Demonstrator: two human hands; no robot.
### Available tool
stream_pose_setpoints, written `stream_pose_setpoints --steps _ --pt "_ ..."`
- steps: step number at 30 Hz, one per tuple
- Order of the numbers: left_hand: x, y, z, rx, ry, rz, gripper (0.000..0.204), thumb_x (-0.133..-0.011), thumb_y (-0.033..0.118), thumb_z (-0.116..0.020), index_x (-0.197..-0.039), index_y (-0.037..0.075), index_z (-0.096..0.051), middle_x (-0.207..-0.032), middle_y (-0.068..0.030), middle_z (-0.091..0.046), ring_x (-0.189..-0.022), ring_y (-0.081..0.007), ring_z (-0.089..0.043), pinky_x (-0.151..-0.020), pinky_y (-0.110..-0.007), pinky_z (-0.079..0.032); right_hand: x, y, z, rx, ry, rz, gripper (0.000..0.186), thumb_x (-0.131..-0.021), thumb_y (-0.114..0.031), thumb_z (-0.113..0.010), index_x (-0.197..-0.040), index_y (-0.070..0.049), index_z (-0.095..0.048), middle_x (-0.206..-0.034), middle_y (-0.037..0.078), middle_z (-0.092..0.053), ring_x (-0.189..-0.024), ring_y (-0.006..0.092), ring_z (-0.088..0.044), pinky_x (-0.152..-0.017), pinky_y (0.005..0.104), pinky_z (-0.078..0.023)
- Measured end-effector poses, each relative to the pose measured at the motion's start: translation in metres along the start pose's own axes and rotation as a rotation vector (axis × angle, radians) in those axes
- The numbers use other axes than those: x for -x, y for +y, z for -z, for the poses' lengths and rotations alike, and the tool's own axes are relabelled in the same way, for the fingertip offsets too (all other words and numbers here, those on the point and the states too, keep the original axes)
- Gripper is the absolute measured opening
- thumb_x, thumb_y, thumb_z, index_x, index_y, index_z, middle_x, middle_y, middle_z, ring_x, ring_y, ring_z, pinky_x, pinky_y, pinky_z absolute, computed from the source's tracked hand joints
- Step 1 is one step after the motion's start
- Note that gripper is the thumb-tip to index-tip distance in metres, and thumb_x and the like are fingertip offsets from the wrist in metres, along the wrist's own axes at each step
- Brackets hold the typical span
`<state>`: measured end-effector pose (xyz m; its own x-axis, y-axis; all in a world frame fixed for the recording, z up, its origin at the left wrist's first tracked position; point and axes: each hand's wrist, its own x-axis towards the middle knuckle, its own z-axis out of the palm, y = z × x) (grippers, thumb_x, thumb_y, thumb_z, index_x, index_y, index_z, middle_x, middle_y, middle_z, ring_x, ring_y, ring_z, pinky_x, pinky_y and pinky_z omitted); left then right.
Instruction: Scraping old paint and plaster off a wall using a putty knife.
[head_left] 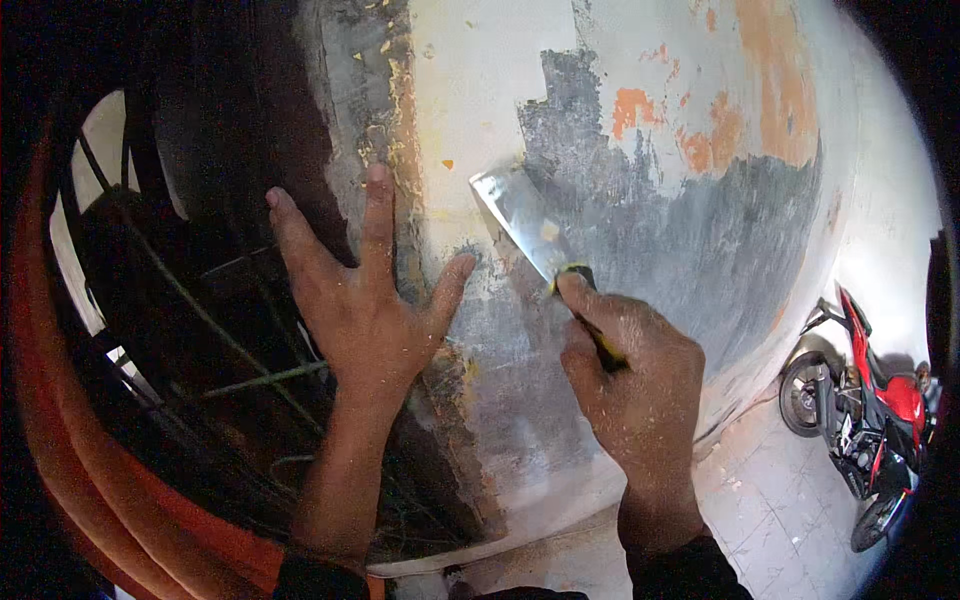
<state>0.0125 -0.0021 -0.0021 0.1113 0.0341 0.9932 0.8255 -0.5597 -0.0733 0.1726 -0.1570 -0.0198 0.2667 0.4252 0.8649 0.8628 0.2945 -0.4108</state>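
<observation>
A wall (pixel 660 230) fills the middle of the view, its white paint partly gone, with grey and orange patches showing. My right hand (pixel 640 375) is wrapped round the black and yellow handle of a scraper (pixel 522 228). The scraper's wide metal blade points up and left, close to the edge between white paint and grey patch; whether it touches the wall I cannot tell. My left hand (pixel 368 285) is spread at the wall's left edge, fingers apart and holding nothing. Pale flecks of dust cover both hands.
Left of the wall edge lies a dark area with thin greenish bars (pixel 265 380). Orange-red cloth (pixel 100 470) hangs along the far left. A red and black motorcycle (pixel 880 405) stands at the right on a pale tiled floor (pixel 770 510), where small bits of debris are scattered.
</observation>
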Motion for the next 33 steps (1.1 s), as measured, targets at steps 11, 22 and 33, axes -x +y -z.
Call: stream_pose_setpoints --steps 11,22,33 --pt "0.002 0.000 -0.003 0.016 -0.006 0.019 0.101 -0.070 0.046 -0.090 -0.158 0.026 -0.044 -0.164 -0.0384 -0.011 -0.150 -0.0557 -0.022 -0.121 -0.058 -0.030 -0.009 -0.005 0.007 0.012 -0.016 -0.022 0.033 -0.084 0.005 -0.073 -0.116 -0.001 -0.076 -0.101 0.019 -0.077 -0.083 0.0174 -0.073 -0.072 0.0299 -0.057" --pt "0.002 0.002 -0.004 0.065 -0.018 0.023 0.103 -0.069 0.046 -0.090 -0.159 0.026 -0.043 -0.165 -0.0380 -0.010 -0.151 -0.0549 -0.020 -0.121 -0.057 -0.029 -0.017 0.006 0.006 -0.026 0.050 0.029 0.034 -0.084 -0.004 -0.072 -0.118 -0.008 -0.075 -0.092 0.017 -0.074 -0.077 0.0300 -0.073 -0.069 0.0371 -0.058" --pt "0.003 -0.001 -0.002 0.054 -0.007 0.022 0.105 -0.069 0.046 -0.090 -0.159 0.026 -0.041 -0.164 -0.0389 -0.011 -0.151 -0.0561 -0.019 -0.121 -0.058 -0.030 -0.020 -0.001 0.001 0.011 0.028 0.066 0.032 -0.083 0.005 -0.074 -0.114 -0.003 -0.077 -0.100 0.017 -0.077 -0.083 0.0180 -0.073 -0.074 0.0294 -0.056"
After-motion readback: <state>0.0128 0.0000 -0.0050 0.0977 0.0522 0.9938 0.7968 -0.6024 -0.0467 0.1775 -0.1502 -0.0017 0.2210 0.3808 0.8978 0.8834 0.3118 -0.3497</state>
